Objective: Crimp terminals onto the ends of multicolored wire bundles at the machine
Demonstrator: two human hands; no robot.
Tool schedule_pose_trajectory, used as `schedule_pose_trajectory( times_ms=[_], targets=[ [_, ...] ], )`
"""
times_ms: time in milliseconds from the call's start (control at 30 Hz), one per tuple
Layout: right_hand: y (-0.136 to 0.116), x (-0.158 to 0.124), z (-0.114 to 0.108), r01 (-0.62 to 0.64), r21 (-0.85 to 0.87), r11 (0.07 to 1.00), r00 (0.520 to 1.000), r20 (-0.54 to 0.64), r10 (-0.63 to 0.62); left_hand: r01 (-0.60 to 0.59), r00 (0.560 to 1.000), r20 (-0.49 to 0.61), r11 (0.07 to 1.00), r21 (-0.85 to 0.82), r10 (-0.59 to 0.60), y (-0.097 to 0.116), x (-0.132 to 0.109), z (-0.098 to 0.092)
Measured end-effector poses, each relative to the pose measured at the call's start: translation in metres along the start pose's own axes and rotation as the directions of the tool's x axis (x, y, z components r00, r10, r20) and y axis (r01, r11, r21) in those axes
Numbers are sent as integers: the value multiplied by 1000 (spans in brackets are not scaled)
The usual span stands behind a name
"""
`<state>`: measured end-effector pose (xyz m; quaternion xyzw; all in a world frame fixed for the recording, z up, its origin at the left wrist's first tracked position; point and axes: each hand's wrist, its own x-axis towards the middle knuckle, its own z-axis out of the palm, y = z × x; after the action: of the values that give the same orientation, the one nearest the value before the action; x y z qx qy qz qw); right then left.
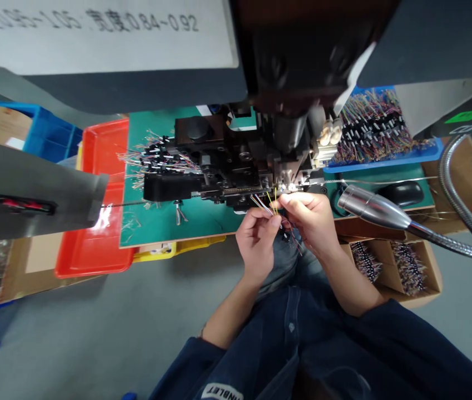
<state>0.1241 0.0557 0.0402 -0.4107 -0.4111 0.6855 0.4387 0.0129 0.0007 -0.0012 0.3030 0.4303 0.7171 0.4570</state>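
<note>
Close to the front of a black press machine [240, 153], both of my hands meet at a small bundle of thin coloured wires [264, 205]. My left hand [257, 239] is closed, thumb and fingers pinching the bundle, with white, dark and yellow wire ends fanning out above it. My right hand [309, 219] is closed too, its thumb and forefinger pinched near the machine's small metal tooling [288, 186]. What lies between those right fingertips is too small to make out. Below the hands hang the bundle's other ends and a black connector [286, 236].
Wire bundles [161, 155] lie left on the green table [144, 230]. A blue tray [386, 161] of bundles stands right, near a flexible metal lamp [373, 208] and black mouse [402, 193]. Red trays [94, 244] sit left; a cardboard box [431, 278] of bundles stands lower right.
</note>
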Motion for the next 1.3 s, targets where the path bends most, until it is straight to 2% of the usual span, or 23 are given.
schedule_pose_trajectory(
  times_ms=[133, 233, 367, 533, 1000, 1300],
  targets=[
    [-7, -2, 0, 78, -62, 995, 996, 41, -76, 22, 999, 36, 1000, -18, -21, 1, 0, -2],
    [-7, -5, 1, 106, -112, 988, 994, 23, -105, 53, 997, 56, 999, -10, -52, -1, -2, -4],
    [0, -6, 0, 57, -94, 994, 998, -30, -60, 63, 997, 53, 998, -22, -62, -4, -3, -5],
    [7, -3, -2, -45, -8, 999, 999, -3, 45, 45, 998, 38, 999, -8, -44, -1, -2, -2],
    [4, -1, 1, -30, 11, 999, 999, -30, 30, 32, 999, 18, 999, -4, -32, 2, 1, -1],
    [-7, -5, -1, 77, -176, 981, 997, 19, -75, 79, 992, 99, 997, -22, -77, 0, 0, -6]
  ],
)
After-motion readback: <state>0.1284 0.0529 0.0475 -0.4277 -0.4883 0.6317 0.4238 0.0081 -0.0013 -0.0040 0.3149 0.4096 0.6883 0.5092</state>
